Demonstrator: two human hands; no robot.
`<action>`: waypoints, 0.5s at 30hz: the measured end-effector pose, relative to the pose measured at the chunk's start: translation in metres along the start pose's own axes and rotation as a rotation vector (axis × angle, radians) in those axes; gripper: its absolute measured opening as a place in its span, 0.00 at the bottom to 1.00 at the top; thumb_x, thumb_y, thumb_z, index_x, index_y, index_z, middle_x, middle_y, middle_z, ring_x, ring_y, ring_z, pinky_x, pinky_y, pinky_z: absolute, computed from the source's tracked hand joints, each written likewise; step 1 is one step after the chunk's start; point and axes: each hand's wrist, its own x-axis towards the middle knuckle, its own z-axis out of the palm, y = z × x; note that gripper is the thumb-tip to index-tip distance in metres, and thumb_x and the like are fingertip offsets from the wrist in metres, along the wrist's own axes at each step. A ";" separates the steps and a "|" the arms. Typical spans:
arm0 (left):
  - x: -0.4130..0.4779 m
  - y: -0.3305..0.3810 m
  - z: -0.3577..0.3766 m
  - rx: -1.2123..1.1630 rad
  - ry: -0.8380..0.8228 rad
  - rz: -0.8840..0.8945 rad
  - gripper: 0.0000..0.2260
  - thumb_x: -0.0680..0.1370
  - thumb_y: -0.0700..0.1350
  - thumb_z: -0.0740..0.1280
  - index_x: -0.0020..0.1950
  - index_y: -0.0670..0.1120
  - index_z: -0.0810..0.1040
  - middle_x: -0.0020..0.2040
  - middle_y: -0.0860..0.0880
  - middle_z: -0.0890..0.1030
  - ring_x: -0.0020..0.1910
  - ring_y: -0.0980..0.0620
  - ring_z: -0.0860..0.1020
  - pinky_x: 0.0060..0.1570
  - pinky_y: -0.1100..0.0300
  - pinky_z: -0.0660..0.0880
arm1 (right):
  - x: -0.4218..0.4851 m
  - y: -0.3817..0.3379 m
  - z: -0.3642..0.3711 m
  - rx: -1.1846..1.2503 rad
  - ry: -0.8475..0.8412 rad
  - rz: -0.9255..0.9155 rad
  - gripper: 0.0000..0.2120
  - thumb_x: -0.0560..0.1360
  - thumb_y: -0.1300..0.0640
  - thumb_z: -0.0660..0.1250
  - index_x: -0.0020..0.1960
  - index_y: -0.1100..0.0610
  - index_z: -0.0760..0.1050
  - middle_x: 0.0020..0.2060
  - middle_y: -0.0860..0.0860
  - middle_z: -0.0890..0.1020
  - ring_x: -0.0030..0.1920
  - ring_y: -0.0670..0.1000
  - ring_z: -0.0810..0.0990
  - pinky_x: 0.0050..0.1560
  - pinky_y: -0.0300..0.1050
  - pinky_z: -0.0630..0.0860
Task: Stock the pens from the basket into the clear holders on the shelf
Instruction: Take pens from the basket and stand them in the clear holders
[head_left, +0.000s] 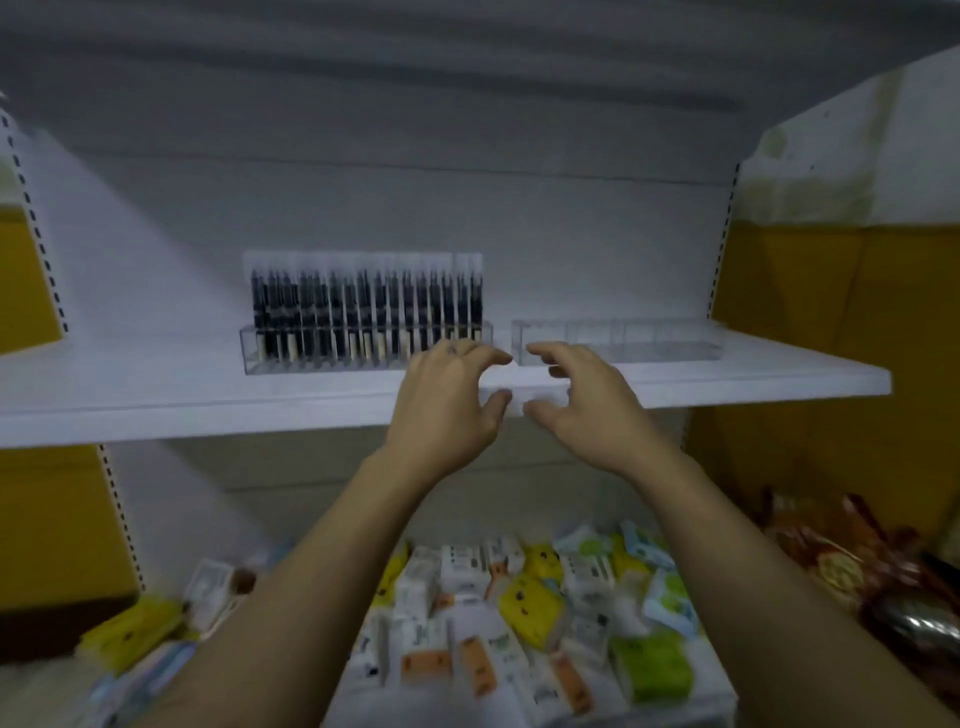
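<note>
On the white shelf (156, 395) the left holder (249, 358) lay lengthwise along the board. It was packed with dark pens (363, 312) standing upright, long axes vertical. The left hand (449, 402) hovered at that holder's right end, fingers spread and half-curled, gripping nothing. I could not tell whether its fingertips touched the clear wall. Just beside it the right hand (589, 400) was likewise spread and loose, holding nothing, its fingertips before the left end of the right holder (649, 343), which lay in line with the first.
</note>
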 end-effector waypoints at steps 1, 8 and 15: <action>-0.013 0.004 0.006 -0.008 -0.017 -0.006 0.15 0.77 0.51 0.67 0.63 0.51 0.76 0.61 0.52 0.78 0.62 0.49 0.72 0.63 0.52 0.66 | -0.013 0.004 0.005 -0.002 -0.011 0.019 0.27 0.75 0.55 0.70 0.72 0.49 0.66 0.67 0.50 0.71 0.65 0.49 0.72 0.63 0.43 0.70; -0.111 0.012 0.083 -0.117 -0.376 -0.125 0.17 0.77 0.52 0.67 0.65 0.51 0.75 0.63 0.51 0.78 0.64 0.48 0.73 0.64 0.51 0.68 | -0.095 0.062 0.065 -0.104 -0.202 0.195 0.26 0.75 0.53 0.70 0.71 0.51 0.67 0.65 0.51 0.72 0.63 0.51 0.73 0.61 0.43 0.70; -0.183 -0.009 0.173 -0.120 -0.800 -0.313 0.21 0.77 0.52 0.67 0.69 0.50 0.72 0.67 0.51 0.75 0.64 0.49 0.73 0.63 0.53 0.70 | -0.151 0.146 0.154 -0.059 -0.553 0.440 0.27 0.75 0.51 0.70 0.72 0.51 0.66 0.68 0.54 0.69 0.65 0.56 0.72 0.60 0.49 0.71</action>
